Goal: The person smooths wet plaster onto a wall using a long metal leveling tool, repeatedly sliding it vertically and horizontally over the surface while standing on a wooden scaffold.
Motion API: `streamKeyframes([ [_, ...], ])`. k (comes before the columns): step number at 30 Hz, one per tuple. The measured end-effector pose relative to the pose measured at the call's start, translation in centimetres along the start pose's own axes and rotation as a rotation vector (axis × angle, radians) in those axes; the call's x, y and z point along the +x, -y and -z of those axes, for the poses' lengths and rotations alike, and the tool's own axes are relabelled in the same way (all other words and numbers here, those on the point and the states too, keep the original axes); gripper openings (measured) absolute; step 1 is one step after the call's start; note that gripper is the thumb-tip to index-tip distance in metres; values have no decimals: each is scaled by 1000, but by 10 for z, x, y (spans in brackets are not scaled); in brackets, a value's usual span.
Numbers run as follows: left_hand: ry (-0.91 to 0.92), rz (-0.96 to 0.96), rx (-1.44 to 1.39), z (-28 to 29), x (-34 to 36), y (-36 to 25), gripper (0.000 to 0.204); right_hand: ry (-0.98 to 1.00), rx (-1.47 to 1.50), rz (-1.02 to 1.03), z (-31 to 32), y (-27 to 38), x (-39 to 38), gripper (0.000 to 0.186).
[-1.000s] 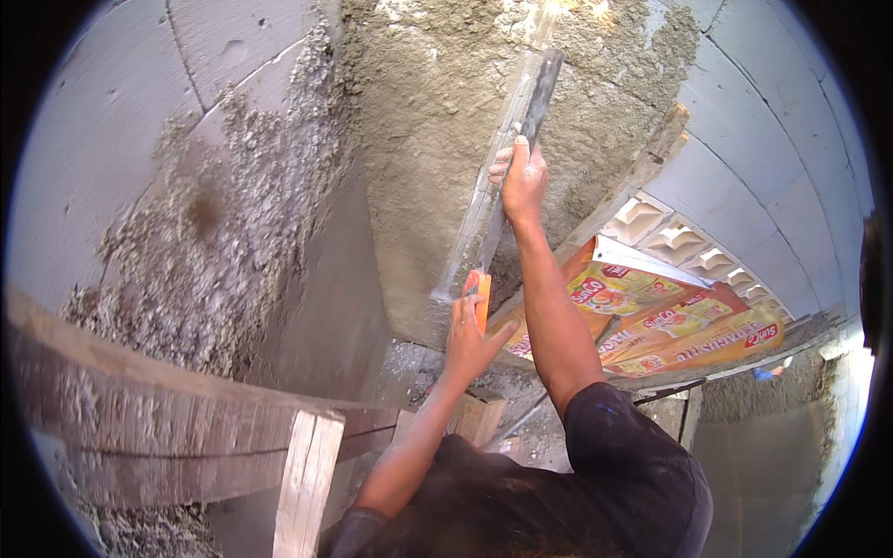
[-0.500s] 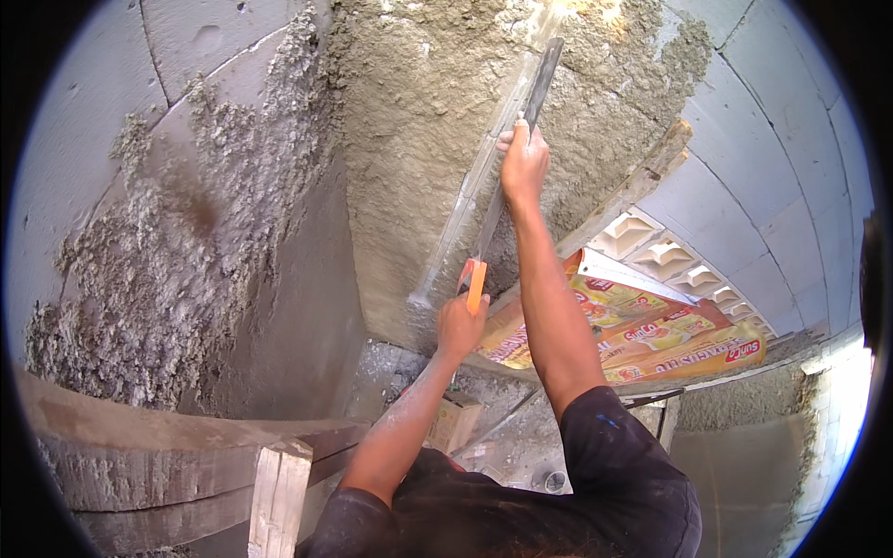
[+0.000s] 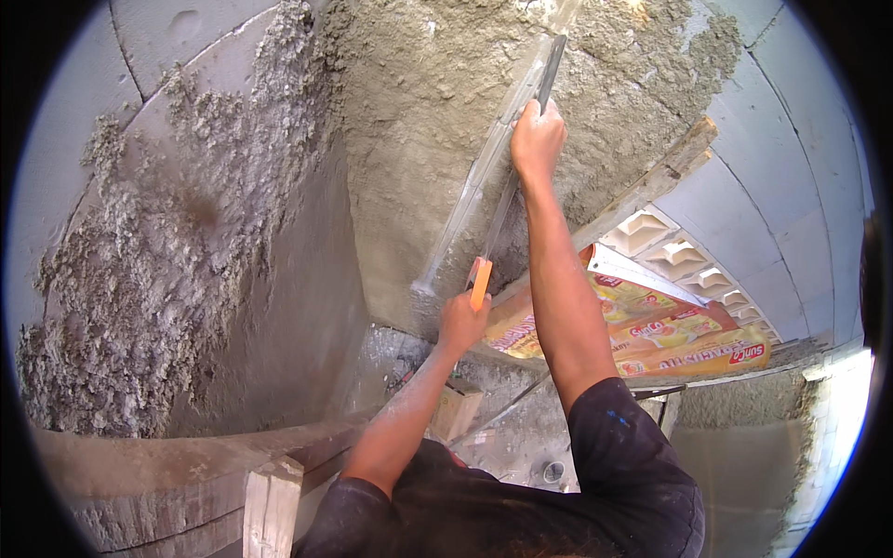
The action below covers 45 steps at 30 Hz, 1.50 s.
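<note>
A long, narrow metal straightedge (image 3: 553, 67) with an orange end (image 3: 481, 284) slants up across the wet mortar wall (image 3: 400, 102). My right hand (image 3: 538, 139) is closed around its upper part. Lower down, my left hand (image 3: 462, 324) wraps the straightedge close to the orange end. Just left of the tool, a pale straight strip (image 3: 470, 200) runs up the mortar at nearly the same slant. The mortar is rough towards the top and right, flatter at the lower left. My right palm and fingers partly hide the bar.
On the left, another wall (image 3: 186, 223) carries lumpy mortar over grey blocks. A wooden board (image 3: 651, 181) edges an opening at right, beside a printed yellow-orange sheet (image 3: 642, 325) and hollow blocks (image 3: 642, 232). Wooden beams (image 3: 167, 484) and a post (image 3: 273, 507) stand lower left.
My right hand has moved slightly up and right, and its fingers now wrap the bar differently. My left hand stays at the orange end. The whole view has shifted a little.
</note>
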<state>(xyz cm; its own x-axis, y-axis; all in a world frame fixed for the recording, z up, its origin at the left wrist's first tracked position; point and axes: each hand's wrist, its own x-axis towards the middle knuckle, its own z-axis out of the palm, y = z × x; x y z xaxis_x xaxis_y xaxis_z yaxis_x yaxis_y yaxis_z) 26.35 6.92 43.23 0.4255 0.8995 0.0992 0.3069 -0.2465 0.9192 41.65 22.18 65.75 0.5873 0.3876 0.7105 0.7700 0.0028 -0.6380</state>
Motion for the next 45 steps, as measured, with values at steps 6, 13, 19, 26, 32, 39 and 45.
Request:
streamKeyframes([
  [6, 16, 46, 33, 11, 9, 1, 28, 13, -12, -12, -2, 1, -6, 29],
  [13, 9, 57, 46, 8, 14, 22, 27, 55, 21, -44, -7, -4, -22, 28],
  [19, -10, 68, 103, -1, -9, 54, 31, 115, 7, -162, -17, -30, -60, 28],
  [26, 0, 164, -17, -17, -39, 79, 32, 166, -91, -139, -16, -52, -99, 32],
  [32, -6, 28, 123, -14, -46, 65, 34, 178, 50, -173, 11, -24, -83, 33],
  [39, -27, 72, 65, 17, 14, -16, 33, 110, 95, -82, 21, 35, 6, 31],
  [45, -35, 112, 103, 17, 14, -10, 32, 95, 40, -146, -5, 12, -2, 29],
])
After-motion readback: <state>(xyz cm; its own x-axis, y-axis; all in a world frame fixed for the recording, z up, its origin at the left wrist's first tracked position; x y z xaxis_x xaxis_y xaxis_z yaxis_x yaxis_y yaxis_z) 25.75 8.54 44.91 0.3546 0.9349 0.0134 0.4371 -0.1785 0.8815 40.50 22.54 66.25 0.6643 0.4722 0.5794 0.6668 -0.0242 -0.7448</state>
